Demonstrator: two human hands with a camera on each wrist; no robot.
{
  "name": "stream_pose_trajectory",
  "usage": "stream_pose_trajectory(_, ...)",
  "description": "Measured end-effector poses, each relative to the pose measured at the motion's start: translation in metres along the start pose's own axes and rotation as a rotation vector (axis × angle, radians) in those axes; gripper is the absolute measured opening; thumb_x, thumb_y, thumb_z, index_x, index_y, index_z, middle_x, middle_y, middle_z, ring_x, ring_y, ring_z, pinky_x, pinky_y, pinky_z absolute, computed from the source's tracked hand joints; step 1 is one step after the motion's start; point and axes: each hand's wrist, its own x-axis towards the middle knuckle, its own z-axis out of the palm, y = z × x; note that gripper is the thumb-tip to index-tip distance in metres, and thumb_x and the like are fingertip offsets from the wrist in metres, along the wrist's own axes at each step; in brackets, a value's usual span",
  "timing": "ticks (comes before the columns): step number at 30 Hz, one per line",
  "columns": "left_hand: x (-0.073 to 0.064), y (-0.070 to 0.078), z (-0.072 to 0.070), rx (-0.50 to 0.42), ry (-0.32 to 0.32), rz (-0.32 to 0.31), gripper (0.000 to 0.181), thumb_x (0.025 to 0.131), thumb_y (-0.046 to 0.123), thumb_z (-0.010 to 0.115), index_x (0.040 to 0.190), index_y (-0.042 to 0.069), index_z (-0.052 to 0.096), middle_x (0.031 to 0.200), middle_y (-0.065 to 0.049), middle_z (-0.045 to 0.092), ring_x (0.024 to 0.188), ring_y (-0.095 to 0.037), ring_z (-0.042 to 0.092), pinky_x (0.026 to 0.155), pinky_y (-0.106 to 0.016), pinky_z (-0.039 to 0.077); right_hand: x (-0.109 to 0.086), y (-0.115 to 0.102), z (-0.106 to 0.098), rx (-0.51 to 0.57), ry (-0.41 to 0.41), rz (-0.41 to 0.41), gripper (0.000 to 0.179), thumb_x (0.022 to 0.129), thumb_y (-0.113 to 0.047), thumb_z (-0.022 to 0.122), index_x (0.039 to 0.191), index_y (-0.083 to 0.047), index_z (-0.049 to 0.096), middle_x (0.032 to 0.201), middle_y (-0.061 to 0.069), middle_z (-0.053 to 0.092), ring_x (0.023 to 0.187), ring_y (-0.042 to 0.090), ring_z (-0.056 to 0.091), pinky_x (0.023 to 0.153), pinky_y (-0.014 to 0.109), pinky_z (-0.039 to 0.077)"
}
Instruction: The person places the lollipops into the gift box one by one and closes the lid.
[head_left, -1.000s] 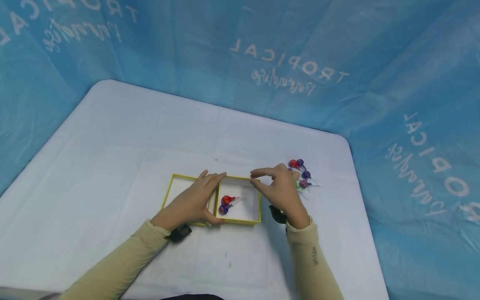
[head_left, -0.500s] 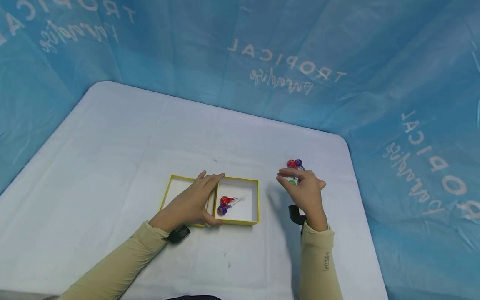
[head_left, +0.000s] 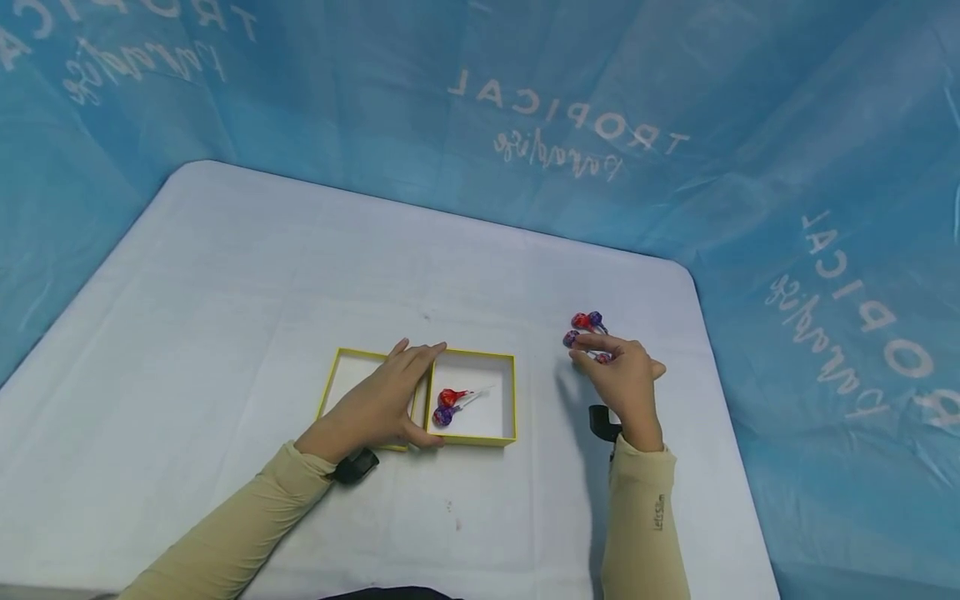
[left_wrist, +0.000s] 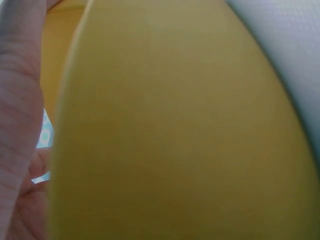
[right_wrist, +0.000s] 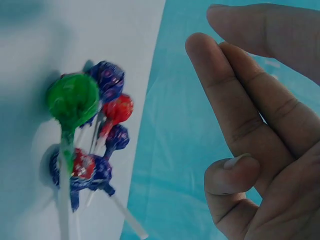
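My left hand (head_left: 378, 400) holds the yellow-edged box (head_left: 472, 440) by its left side, thumb at the near wall and fingertips at the far corner. It also lies across a second, shallower yellow-edged tray or lid (head_left: 327, 387). In the box lie a red lollipop (head_left: 450, 397) and a purple one (head_left: 443, 416). My right hand (head_left: 622, 375) hovers over a loose cluster of lollipops, its thumb and fingers apart with nothing between them. In the right wrist view, a green lollipop (right_wrist: 74, 102) is nearest the camera, before several purple and red ones (right_wrist: 118, 109).
A white cloth covers the table (head_left: 300, 250). Blue printed curtains (head_left: 360, 100) hang behind it and at the sides. Part of the lollipop cluster, including a purple lollipop (head_left: 572, 338), shows beyond my right hand.
My right hand has moved right, from the box's right rim to over the lollipop cluster. My left hand stays on the box. The two lollipops inside lie as before.
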Motion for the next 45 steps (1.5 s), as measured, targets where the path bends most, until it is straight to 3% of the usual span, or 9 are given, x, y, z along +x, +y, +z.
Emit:
stream_pose_trajectory(8, -0.001, 0.001, -0.001, -0.022, 0.006, -0.019, 0.127, 0.060, 0.054, 0.093, 0.158, 0.008, 0.027, 0.149, -0.018, 0.044, 0.144, -0.038, 0.037, 0.129, -0.046, 0.017, 0.005, 0.011, 0.001, -0.037, 0.002, 0.052, 0.022, 0.085, -0.020, 0.080, 0.104, -0.009, 0.080, 0.100, 0.013, 0.077, 0.110, 0.035, 0.064, 0.083, 0.052, 0.018)
stream_pose_trajectory(15, -0.001, 0.000, -0.001, -0.014, -0.002, -0.012, 0.128, 0.060, 0.055, 0.093, 0.158, 0.007, 0.025, 0.149, -0.018, 0.044, 0.144, -0.035, 0.037, 0.130, -0.046, 0.015, 0.005, 0.016, 0.002, -0.069, 0.003, 0.115, 0.024, 0.083, -0.024, 0.082, 0.102, -0.009, 0.081, 0.074, 0.016, 0.069, 0.104, 0.038, 0.062, 0.081, 0.052, 0.017)
stream_pose_trajectory(18, -0.001, -0.001, 0.000, -0.016, -0.001, -0.010, 0.128, 0.060, 0.054, 0.093, 0.158, 0.007, 0.025, 0.149, -0.018, 0.044, 0.144, -0.035, 0.038, 0.130, -0.046, 0.014, 0.005, 0.019, 0.003, -0.088, 0.016, 0.118, 0.024, 0.083, -0.024, 0.082, 0.102, -0.009, 0.081, 0.070, 0.014, 0.066, 0.103, 0.038, 0.062, 0.082, 0.054, 0.017)
stream_pose_trajectory(39, 0.001, -0.001, -0.001, -0.026, 0.005, -0.005, 0.128, 0.060, 0.055, 0.093, 0.158, 0.008, 0.026, 0.147, -0.016, 0.045, 0.142, -0.033, 0.039, 0.130, -0.045, 0.014, 0.005, 0.027, 0.008, -0.250, -0.001, 0.143, 0.033, 0.081, -0.033, 0.084, 0.103, -0.008, 0.081, 0.081, 0.014, 0.067, 0.098, 0.035, 0.051, 0.081, 0.058, 0.020)
stream_pose_trajectory(45, 0.000, 0.000, 0.000, -0.030, 0.006, -0.004, 0.128, 0.060, 0.054, 0.093, 0.158, 0.008, 0.026, 0.146, -0.016, 0.046, 0.143, -0.033, 0.039, 0.130, -0.045, 0.015, 0.001, 0.029, 0.010, -0.253, -0.012, 0.141, 0.033, 0.082, -0.031, 0.084, 0.103, -0.006, 0.081, 0.082, 0.015, 0.071, 0.098, 0.034, 0.049, 0.079, 0.056, 0.021)
